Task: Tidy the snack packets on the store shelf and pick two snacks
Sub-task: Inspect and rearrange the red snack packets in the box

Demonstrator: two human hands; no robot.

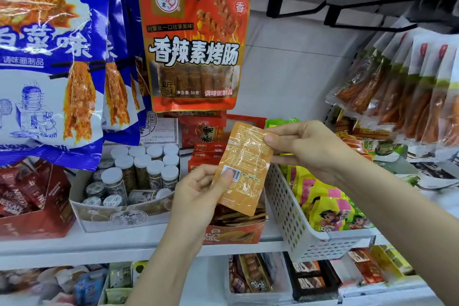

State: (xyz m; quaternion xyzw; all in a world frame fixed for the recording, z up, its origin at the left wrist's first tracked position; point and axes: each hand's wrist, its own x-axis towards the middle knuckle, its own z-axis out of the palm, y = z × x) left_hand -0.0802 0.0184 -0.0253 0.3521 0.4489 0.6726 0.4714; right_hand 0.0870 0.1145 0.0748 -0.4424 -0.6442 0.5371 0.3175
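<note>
Fingers [224, 176] of the left hand [198, 196] are pinched on the lower edge of a flat orange plastic snack packet [244, 169], held above a red cardboard display box [233, 232] on the white shelf [74, 243]; its top corner is gripped by the right hand [305, 146], beside a white perforated plastic basket [293, 213].

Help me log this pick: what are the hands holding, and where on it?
One orange snack packet: the left hand pinches its lower left edge by the barcode, the right hand pinches its top right corner.
</note>
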